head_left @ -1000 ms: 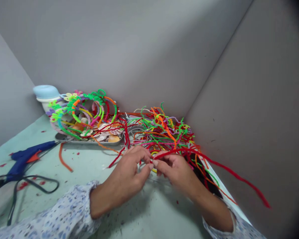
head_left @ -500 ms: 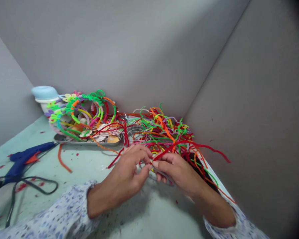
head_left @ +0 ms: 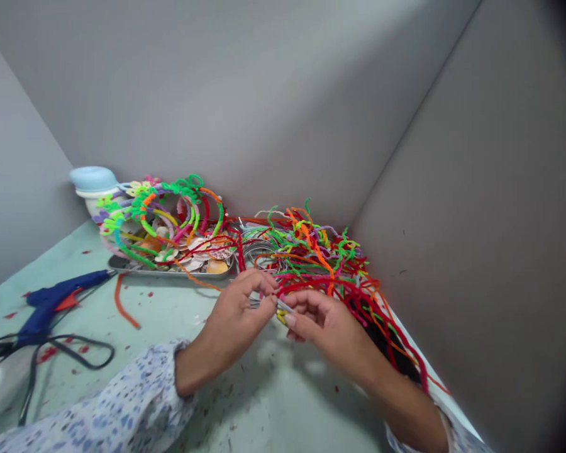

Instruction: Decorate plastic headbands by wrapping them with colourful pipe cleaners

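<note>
My left hand point(head_left: 243, 314) is closed in a pinch on a grey band point(head_left: 283, 306) near the middle of the view. My right hand point(head_left: 327, 321) pinches the same band just to the right, with its thumb on top. A red pipe cleaner point(head_left: 353, 288) runs from between the fingers over my right hand and droops down beside the right forearm. A small yellow piece point(head_left: 282, 316) shows between the hands. The fingertips partly hide where the red strand meets the band.
Behind my hands lies a tangled heap of coloured pipe cleaners point(head_left: 311, 242). Decorated headbands point(head_left: 165, 204) rest on a metal tray point(head_left: 170, 272) of shells. A blue glue gun point(head_left: 49, 305), an orange strip point(head_left: 122, 305) and a blue-lidded container point(head_left: 94, 182) are at the left.
Both hands have shifted slightly left in view. The red strand, which stuck out to the right, now bends down along my right forearm. The fingers have changed their hold on the band.
</note>
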The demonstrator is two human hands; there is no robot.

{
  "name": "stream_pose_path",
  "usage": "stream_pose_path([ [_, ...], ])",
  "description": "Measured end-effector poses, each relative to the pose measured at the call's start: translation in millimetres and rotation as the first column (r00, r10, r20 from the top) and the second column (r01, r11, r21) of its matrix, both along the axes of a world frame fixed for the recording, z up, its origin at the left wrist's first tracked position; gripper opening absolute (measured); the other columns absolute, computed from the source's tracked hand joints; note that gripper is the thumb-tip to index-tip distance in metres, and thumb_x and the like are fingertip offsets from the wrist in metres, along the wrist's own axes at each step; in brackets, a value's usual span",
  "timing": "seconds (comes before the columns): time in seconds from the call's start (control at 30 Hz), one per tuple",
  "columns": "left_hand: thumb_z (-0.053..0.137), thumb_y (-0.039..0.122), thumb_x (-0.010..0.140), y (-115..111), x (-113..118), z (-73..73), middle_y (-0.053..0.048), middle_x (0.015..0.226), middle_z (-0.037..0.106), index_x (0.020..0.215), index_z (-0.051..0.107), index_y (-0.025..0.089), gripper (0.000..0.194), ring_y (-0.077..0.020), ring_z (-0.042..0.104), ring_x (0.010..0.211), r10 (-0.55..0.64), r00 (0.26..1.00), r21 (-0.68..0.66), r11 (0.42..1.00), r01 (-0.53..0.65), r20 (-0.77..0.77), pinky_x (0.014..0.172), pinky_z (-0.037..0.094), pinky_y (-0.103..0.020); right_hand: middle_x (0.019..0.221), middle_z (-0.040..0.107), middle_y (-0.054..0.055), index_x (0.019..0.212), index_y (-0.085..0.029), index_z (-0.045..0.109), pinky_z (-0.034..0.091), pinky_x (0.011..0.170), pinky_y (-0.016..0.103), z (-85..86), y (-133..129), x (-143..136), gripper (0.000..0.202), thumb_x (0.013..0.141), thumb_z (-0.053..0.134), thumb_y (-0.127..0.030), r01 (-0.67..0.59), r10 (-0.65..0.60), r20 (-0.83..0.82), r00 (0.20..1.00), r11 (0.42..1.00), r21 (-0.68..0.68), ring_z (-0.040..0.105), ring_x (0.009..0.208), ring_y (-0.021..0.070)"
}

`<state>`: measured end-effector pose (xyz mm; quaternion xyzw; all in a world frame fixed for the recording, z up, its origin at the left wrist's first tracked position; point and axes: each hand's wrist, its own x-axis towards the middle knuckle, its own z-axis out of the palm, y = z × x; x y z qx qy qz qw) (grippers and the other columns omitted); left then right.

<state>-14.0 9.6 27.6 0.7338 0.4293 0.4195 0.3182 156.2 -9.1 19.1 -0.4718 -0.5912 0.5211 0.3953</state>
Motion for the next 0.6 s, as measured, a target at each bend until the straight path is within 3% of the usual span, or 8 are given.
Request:
stream_pose_path([
  [0.17,0.051,0.025,0.085,5.3,-6.4,2.6,-0.003,0.095,0.062,0.077,0.063,0.021,0.015,-0.0194,0.054,0.099,0.019,0.999,0.016,1.0,-0.019,-0.039,0.09,0.039,-0.033,0.083,0.067,0.001,0.09,-0.019,0.065,0.047,0.068,0.025,0.0,5.1,10.4,0.012,0.082,0.058,-0.023,0.052,-0.129,0.262,0.956,0.958,0.283,0.061,0.075,0.014],
  [0.27,0.046,0.029,0.088,4.3,-9.7,1.5,-0.002,0.085,0.062,0.077,0.064,0.021,0.024,-0.0191,0.056,0.088,0.028,0.998,-0.042,0.999,-0.03,-0.06,0.08,0.042,-0.031,0.086,0.068,0.001,0.092,-0.02,0.066,0.046,0.071,0.025,-2.8,7.5,12.7,0.013,0.084,0.056,-0.021,0.013,-0.134,0.329,0.935,0.938,0.345,0.062,0.079,0.0148],
  [0.4,0.045,0.03,0.088,-1.9,-7.9,-5.8,0.001,0.071,0.059,0.084,0.062,0.02,0.02,-0.0157,0.055,0.069,-0.024,0.999,-0.266,0.963,0.031,0.033,0.063,0.041,-0.025,0.087,0.068,0.001,0.092,-0.02,0.067,0.046,0.074,0.026,-3.9,9.6,11.5,0.014,0.084,0.056,-0.017,-0.048,-0.125,0.392,0.911,0.914,0.402,0.062,0.08,0.015],
  [0.6,0.052,0.031,0.084,-7.0,-1.8,-22.1,0.001,0.067,0.057,0.075,0.057,0.018,0.017,-0.0131,0.051,0.061,0.039,0.979,-0.33,0.943,0.031,0.202,0.058,0.041,-0.023,0.089,0.068,0.002,0.093,-0.022,0.068,0.045,0.081,0.031,5.6,16.1,11.0,0.016,0.082,0.059,-0.015,-0.225,-0.094,0.516,0.851,0.824,0.52,0.059,0.088,0.0176],
])
